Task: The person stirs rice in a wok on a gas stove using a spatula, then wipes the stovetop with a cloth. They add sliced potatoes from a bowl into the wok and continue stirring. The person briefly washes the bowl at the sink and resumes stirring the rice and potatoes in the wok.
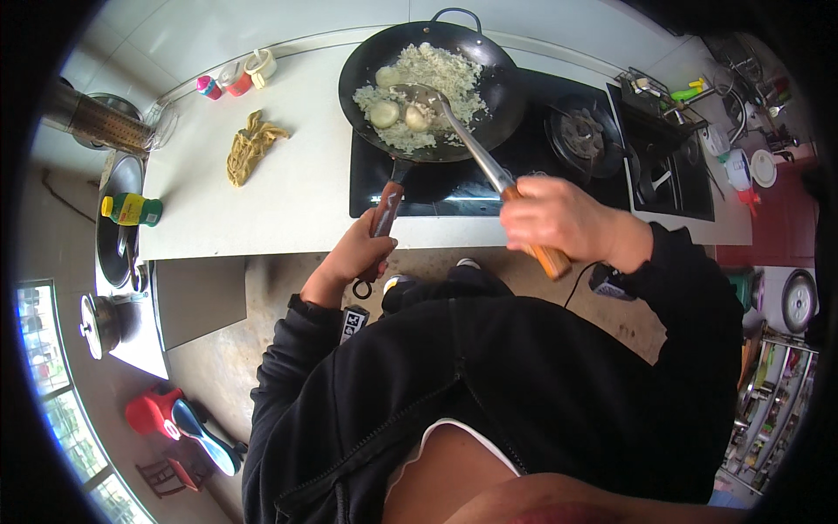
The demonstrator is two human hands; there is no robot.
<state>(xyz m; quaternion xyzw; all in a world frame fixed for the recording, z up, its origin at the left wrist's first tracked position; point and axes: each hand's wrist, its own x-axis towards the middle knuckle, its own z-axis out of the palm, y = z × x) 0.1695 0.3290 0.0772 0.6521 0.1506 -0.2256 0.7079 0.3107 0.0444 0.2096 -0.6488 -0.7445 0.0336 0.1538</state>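
A black wok (502,83) sits on a dark cooktop (532,157), filled with pale shredded food (441,74) and three round pale lumps. My left hand (358,253) is shut on the wok handle (387,205), which has a reddish grip. My right hand (563,218) grips the wooden handle of a metal ladle (467,135). The ladle bowl rests in the food and holds one of the lumps (417,116).
A yellow rag (249,144) lies on the white counter (288,192); small cups (236,77) stand at its back edge. A second burner (583,133) lies right of the wok, a green-capped yellow bottle (131,210) at far left. Pots stand on a lower shelf at left.
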